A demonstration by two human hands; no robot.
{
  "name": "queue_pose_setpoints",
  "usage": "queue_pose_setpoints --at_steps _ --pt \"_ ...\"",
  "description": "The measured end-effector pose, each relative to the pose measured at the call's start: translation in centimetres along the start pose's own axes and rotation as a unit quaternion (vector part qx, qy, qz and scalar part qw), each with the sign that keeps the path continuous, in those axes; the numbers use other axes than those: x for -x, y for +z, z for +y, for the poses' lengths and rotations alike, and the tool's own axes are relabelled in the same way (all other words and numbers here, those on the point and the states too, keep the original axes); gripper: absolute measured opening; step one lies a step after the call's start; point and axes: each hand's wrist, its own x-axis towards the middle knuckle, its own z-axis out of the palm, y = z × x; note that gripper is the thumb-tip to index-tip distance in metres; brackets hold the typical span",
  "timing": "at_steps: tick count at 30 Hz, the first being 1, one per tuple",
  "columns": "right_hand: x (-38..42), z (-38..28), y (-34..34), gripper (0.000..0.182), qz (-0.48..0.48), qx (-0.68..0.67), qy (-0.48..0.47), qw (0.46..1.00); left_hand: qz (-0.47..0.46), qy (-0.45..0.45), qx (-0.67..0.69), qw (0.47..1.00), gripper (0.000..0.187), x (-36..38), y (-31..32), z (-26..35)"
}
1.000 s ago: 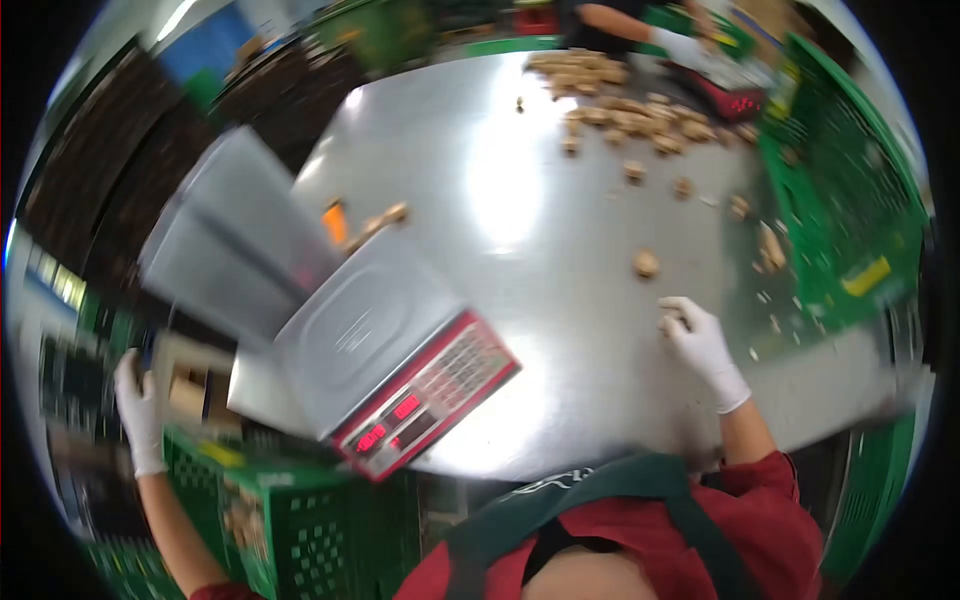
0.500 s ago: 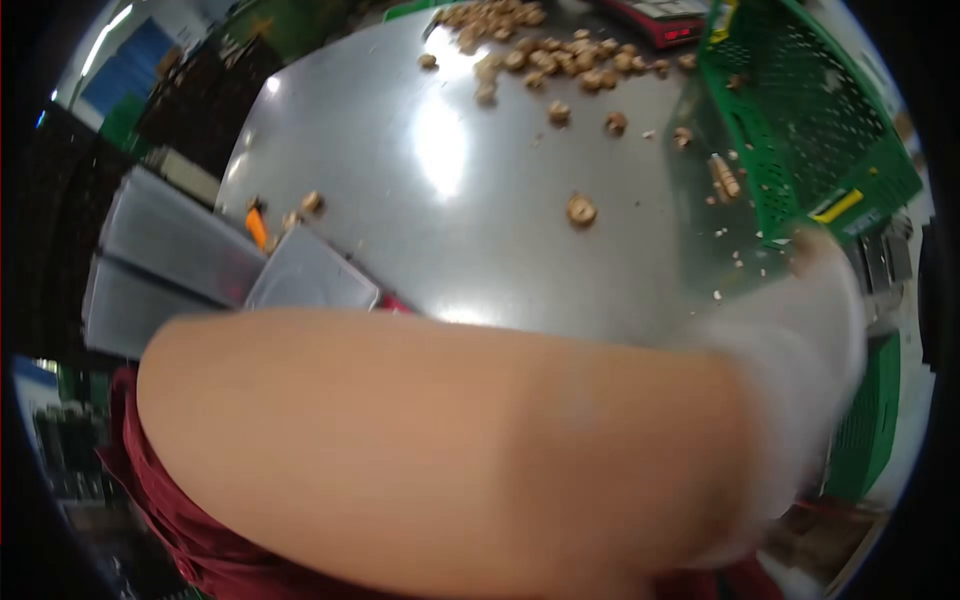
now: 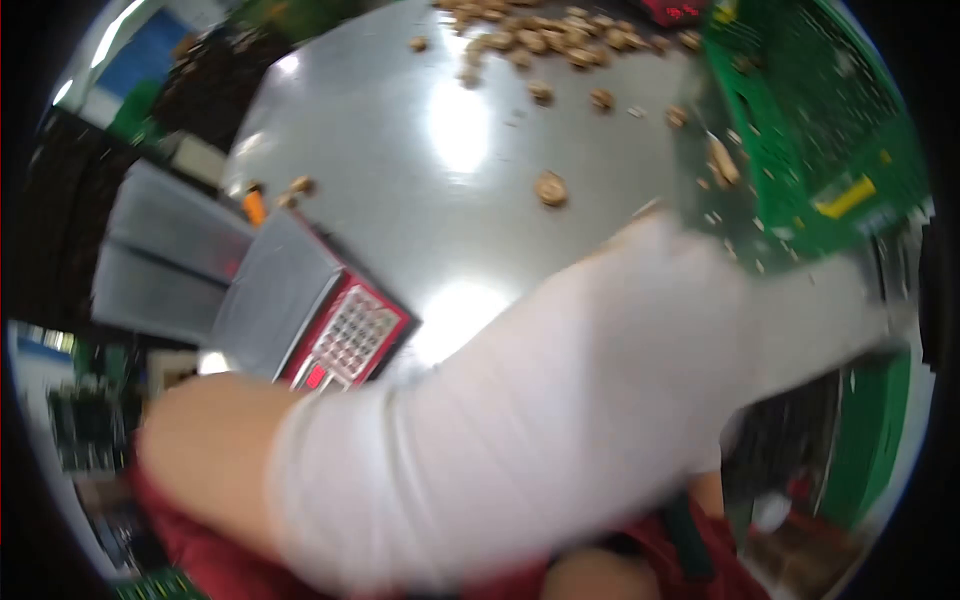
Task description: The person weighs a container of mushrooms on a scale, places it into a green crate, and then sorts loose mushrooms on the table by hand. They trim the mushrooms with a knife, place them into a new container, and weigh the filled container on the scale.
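Observation:
My left arm, in a long white covering, reaches across from the lower left. My left hand (image 3: 685, 265) is blurred over the table's right part, near the green crate (image 3: 800, 215); its fingers and anything in them cannot be made out. A small brownish patch shows at its upper edge. Below it, a bit of bare forearm and white cuff shows, apparently of my right arm; my right hand is hidden or too blurred to tell apart. One mushroom (image 3: 551, 188) lies on the metal table (image 3: 380, 150), up and left of my left hand.
A scale with a red keypad panel (image 3: 350, 335) stands at the left, beside grey trays (image 3: 165, 255). An orange object (image 3: 254, 207) lies behind it. Many mushrooms (image 3: 540, 42) are spread at the far side, near a red device (image 3: 680, 12). Scraps lie by the crate.
My left arm has drawn back leftward, so its white covering now fills the middle and the scale's keypad is uncovered. The view has shifted slightly. A bit of the other forearm now shows below.

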Motion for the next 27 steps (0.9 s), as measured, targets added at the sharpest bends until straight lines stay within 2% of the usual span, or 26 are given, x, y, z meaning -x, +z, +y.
queue_pose_setpoints --at_steps 1,2,3,4,6,8,11,12,13,15,17,18,19,21,25,27 --pt "-0.4 -1.4 -1.2 0.033 -0.025 0.064 -0.073 0.995 -0.003 -0.062 0.002 0.998 0.027 1.2 2.0 -0.6" --pt "-1.0 -1.0 -1.2 0.036 -0.021 0.042 -0.097 0.994 -0.008 -0.141 0.005 0.990 0.027 3.4 4.7 -1.1" --pt "-1.5 -0.9 -1.7 0.036 -0.045 0.041 -0.096 0.994 -0.028 -0.207 0.004 0.978 0.044 6.2 8.3 -1.0" --pt "-2.2 -0.4 -1.7 0.037 -0.052 0.018 -0.102 0.993 0.006 -0.276 0.023 0.961 0.039 8.9 12.2 -0.6" --pt "-3.8 0.1 -1.9 0.043 -0.094 0.032 -0.135 0.986 -0.029 -0.367 0.073 0.927 0.049 14.6 18.9 0.9" --pt "-5.5 0.0 -1.8 0.048 -0.136 0.057 -0.156 0.977 -0.003 -0.339 0.041 0.940 0.056 18.9 22.0 1.9" --pt "-8.0 1.2 -1.2 0.051 -0.132 0.089 -0.186 0.970 -0.025 -0.308 0.056 0.950 0.058 22.1 23.2 1.8" --pt "-8.3 1.8 -1.1 0.050 -0.135 0.108 -0.188 0.967 -0.096 -0.327 0.098 0.935 0.057 22.3 23.4 1.5" --pt "-8.3 2.6 -0.6 0.049 -0.136 0.129 -0.185 0.965 -0.111 -0.324 0.082 0.936 0.060 22.3 23.2 1.2" --pt "-9.1 9.4 0.9 0.050 -0.139 0.087 -0.256 0.953 -0.142 -0.321 0.074 0.933 0.064 22.0 23.3 1.0" --pt "-9.2 8.1 0.5 0.050 -0.153 0.081 -0.227 0.958 -0.180 -0.315 0.088 0.928 0.065 22.3 23.5 0.8" --pt "-9.7 0.9 -1.1 0.050 -0.157 0.099 -0.168 0.968 -0.185 -0.318 0.099 0.924 0.066 22.5 23.7 0.7" --pt "-10.0 -3.2 -1.9 0.049 -0.159 0.122 -0.105 0.974 -0.188 -0.319 0.111 0.922 0.067 22.7 23.9 0.8" --pt "-9.9 -2.6 -1.6 0.050 -0.164 0.135 -0.095 0.972 -0.199 -0.315 0.123 0.920 0.065 22.8 23.6 0.5" --pt "-9.6 -0.6 -0.8 0.052 -0.152 0.120 -0.098 0.976 -0.146 -0.314 0.138 0.928 0.055 23.2 24.1 0.3" --pt "-8.7 0.4 -0.8 0.050 -0.168 0.152 -0.078 0.971 -0.162 -0.302 0.134 0.930 0.053 23.1 23.8 0.0"
